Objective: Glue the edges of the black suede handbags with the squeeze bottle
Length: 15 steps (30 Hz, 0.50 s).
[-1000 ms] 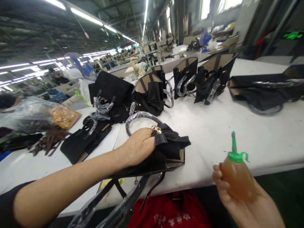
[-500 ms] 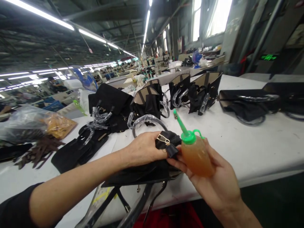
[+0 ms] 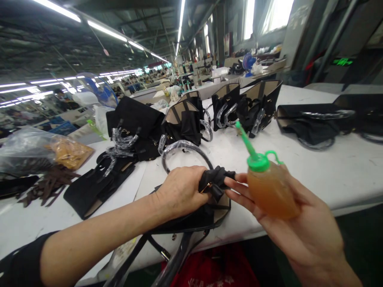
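My left hand [image 3: 184, 191] is closed around a bunched black lining [image 3: 217, 177] with a gold zipper pull, above a black handbag [image 3: 185, 221]. The handbag lies at the table's near edge. One handle arches up behind my hand and another hangs over the edge. In my right hand [image 3: 302, 223] rests a squeeze bottle [image 3: 271, 191] of amber liquid, its green cap and spout tilted up to the left. The fingertips of that hand are beside the right end of the lining; whether they touch it I cannot tell.
Several black handbags [image 3: 257, 105] with plastic-wrapped handles stand across the back of the white table [image 3: 323, 175]. More black bags [image 3: 311, 123] lie at the right. At the left are flat black pieces [image 3: 86, 193], dark brown strips [image 3: 49, 185] and a clear plastic bag [image 3: 26, 149].
My right hand and the bottle have moved right, away from my left hand. The lining is more bunched, and its zipper pull has turned downward. My left hand keeps its grip.
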Motion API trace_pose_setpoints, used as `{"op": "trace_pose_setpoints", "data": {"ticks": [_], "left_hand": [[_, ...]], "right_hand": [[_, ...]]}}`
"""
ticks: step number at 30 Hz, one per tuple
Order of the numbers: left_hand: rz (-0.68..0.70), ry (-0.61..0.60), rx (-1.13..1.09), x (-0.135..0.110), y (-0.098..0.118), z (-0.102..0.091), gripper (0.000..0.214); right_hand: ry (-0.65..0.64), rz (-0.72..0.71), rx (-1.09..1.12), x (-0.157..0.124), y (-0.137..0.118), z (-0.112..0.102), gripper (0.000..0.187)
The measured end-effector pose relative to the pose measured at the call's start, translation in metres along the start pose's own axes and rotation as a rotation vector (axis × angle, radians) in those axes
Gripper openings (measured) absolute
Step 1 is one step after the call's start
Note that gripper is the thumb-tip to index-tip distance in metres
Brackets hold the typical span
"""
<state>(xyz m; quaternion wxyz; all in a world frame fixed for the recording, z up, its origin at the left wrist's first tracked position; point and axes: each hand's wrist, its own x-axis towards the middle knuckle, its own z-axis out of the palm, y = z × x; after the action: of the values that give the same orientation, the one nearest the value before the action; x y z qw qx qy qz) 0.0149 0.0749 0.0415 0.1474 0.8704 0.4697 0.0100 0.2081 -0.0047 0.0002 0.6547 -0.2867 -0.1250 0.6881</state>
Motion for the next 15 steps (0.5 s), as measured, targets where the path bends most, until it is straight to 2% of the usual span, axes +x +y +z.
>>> {"op": "trace_pose_setpoints", "data": {"ticks": [2,5,8,9,11,13,15], "left_hand": [[0.044,-0.005,-0.113,-0.007,-0.007,0.005,0.008],[0.121,0.030,-0.264,-0.020,-0.016,0.012,0.011],[0.159,0.040,-0.368,-0.032,-0.021,0.019,0.016],[0.170,0.036,-0.398,-0.035,-0.021,0.022,0.016],[0.202,0.019,-0.446,-0.042,-0.021,0.026,0.017],[0.241,0.017,-0.453,-0.048,-0.019,0.032,0.017],[0.276,0.020,-0.416,-0.054,-0.017,0.038,0.016]], "right_hand": [[0.094,-0.008,-0.037,-0.012,-0.005,-0.029,0.033],[0.367,-0.044,-0.079,-0.035,-0.008,-0.086,0.026],[0.588,0.083,-0.219,-0.057,-0.003,-0.137,0.027],[0.591,0.115,-0.289,-0.062,-0.001,-0.148,0.028],[0.475,0.171,-0.444,-0.067,0.005,-0.158,0.033],[0.269,0.212,-0.582,-0.066,0.009,-0.154,0.037],[0.135,0.198,-0.695,-0.059,0.010,-0.143,0.039]]}}
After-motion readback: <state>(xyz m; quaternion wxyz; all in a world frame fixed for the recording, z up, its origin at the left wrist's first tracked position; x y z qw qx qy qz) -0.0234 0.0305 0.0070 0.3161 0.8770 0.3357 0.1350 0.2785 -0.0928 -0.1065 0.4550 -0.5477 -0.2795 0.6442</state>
